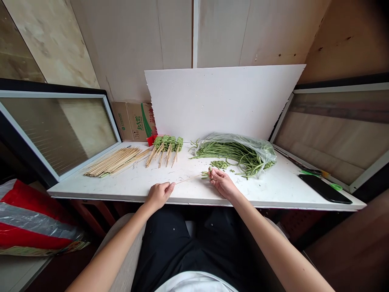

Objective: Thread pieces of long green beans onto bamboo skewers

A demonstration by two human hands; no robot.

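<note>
A thin wooden skewer [186, 179] lies low over the white table, its near end closed in my left hand [159, 194]. At its far end, green long bean pieces [205, 174] show beside my right hand [223, 183]. The fingers of that hand are pinched around a piece of long bean [210, 169]; how far the skewer passes through it is hidden. Just beyond lies a small heap of cut bean pieces [220, 164]. Uncut long beans [226, 151] spill from a clear plastic bag [263, 147] behind them.
Several loaded bean skewers [168, 144] are stacked at the back, left of centre. Bare skewers [114, 160] form a pile farther left. A black phone [325, 188] and scissors [310, 170] lie at the right. A white board [225, 101] and cardboard box [130, 119] stand behind.
</note>
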